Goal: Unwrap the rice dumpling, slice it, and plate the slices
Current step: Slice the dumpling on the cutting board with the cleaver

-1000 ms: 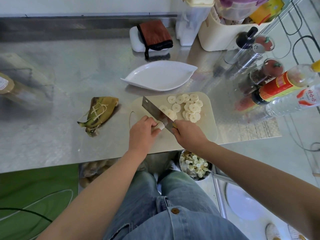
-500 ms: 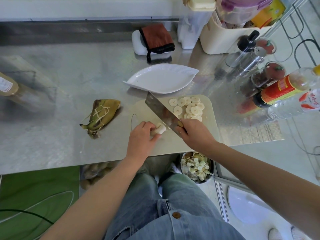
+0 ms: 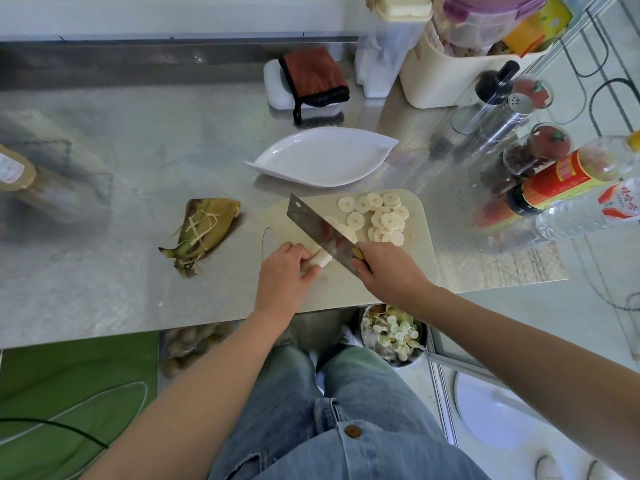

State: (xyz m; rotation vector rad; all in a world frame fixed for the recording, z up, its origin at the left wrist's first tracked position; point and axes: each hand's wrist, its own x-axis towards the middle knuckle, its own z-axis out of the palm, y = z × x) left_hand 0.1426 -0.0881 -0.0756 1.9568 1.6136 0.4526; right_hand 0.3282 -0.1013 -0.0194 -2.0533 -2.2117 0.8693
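The left hand [image 3: 287, 271] curls over the last short piece of the rice dumpling [image 3: 320, 260], pinching it down on the cutting board [image 3: 420, 251] at the board's seven o'clock. Only the pale cut end shows past the fingertips. Just to its right the cleaver [image 3: 317, 226] slants from ten o'clock down to four, its flat tilted up toward the camera. Whether the edge is on the roll, I cannot tell. The right hand [image 3: 388, 268] is wrapped round the handle.

With so little left to hold, I judge the knuckles should stay ahead of the fingertips and the blade should drop straight rather than leaning. Each cut should match the thickness of the slices [image 3: 381, 218] heaped at the board's one o'clock. The end piece may be too short to cut safely.

Round about, starting at nine o'clock on the steel table [image 3: 104, 299], a brown-capped bottle [image 3: 14, 168] lies at the far edge. Nearer, beside the board, sits the leaf wrapper [image 3: 204, 230] with its string, apart from the work. At twelve o'clock the white leaf-shaped plate [image 3: 322, 157] waits bare, just beyond the board, a short carry for the slices. Behind it is a red cloth [image 3: 313, 77] on a white block. At two to three o'clock stand a shaker [image 3: 509, 116] and tipped sauce bottles [image 3: 568, 174], close to the board's right edge. I judge these the likeliest things to be knocked when the slices are moved. Below the table edge at five o'clock a bin [image 3: 391, 336] holds scraps
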